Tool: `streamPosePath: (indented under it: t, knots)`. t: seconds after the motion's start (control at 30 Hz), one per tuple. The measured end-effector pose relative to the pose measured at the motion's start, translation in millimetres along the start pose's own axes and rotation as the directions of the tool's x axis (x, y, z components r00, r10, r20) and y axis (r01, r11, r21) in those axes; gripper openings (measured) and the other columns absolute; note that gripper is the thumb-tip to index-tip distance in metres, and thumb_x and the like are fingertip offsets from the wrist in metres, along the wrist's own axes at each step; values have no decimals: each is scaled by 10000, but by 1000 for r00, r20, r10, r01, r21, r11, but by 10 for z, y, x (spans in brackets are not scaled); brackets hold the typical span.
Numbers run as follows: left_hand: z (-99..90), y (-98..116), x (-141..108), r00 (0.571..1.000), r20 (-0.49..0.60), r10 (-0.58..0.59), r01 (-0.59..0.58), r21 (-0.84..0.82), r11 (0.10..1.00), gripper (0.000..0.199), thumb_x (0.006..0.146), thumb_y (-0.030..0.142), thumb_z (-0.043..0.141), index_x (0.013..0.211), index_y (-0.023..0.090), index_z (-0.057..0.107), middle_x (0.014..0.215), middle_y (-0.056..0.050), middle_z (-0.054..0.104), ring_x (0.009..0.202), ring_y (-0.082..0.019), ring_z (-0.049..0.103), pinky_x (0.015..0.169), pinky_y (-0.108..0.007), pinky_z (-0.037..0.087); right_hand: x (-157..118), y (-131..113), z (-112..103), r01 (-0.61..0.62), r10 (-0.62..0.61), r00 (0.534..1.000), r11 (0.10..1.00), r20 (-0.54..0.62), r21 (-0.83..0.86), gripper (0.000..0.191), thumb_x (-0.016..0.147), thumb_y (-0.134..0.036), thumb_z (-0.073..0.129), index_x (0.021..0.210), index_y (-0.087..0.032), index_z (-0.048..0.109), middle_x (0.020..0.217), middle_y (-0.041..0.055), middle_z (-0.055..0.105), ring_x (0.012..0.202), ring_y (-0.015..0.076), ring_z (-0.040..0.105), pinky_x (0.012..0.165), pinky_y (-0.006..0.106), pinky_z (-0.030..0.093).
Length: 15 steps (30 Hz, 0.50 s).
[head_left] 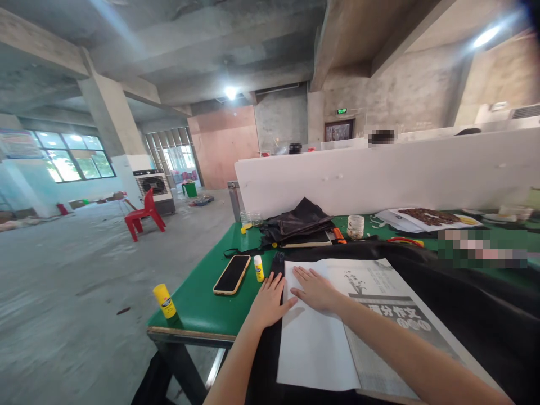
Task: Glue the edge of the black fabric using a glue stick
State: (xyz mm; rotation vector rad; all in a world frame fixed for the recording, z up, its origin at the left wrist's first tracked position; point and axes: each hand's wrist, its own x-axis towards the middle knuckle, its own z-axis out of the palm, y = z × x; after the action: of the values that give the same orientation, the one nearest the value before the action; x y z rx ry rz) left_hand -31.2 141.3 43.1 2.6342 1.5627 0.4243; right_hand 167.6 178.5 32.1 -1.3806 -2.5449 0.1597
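A white sheet of paper (pixel 314 357) lies flat over the left part of a printed page (pixel 383 287) with large Chinese characters. My right hand (pixel 317 289) rests on the upper part of the white sheet, fingers stretched out to the left. At the sheet's left edge lies my left hand (pixel 270 301), its fingers extended and pointing away from me. Both hands hold nothing. Just beyond my left fingertips stands a glue stick (pixel 259 269) with a white top. A black cloth (pixel 447 298) spreads under the papers.
A phone (pixel 232 274) and a yellow glue stick (pixel 164 301) are on the green tabletop (pixel 202 306). Behind are a crumpled black bag (pixel 295 222), a glass jar (pixel 355 227) and an orange-handled tool (pixel 338 235). A white partition (pixel 379 180) borders the far side.
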Motion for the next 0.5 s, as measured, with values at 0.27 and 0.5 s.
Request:
streamPosePath:
  t: [0.27,0.5]
  knots:
    - [15,-12,12,1000,14,21,-21,12,1000,777,844,684,223,1390,141,322,1479,-101,241,1377,-277,121,1101,-443,196,65,52,-6,1,-1,1000,999,14,33,730,882,-612,194,1436,-137,224,1479,84,197,1357,222,175,1108,415,121]
    - [29,-21,17,1000,17,14,-14,-1,1000,800,831,701,221,1392,138,319,1481,-100,238,1378,-278,118,1104,-445,182,94,59,-46,10,-11,1000,1000,25,29,747,880,-619,186,1433,-120,226,1478,93,194,1358,214,169,1109,399,112]
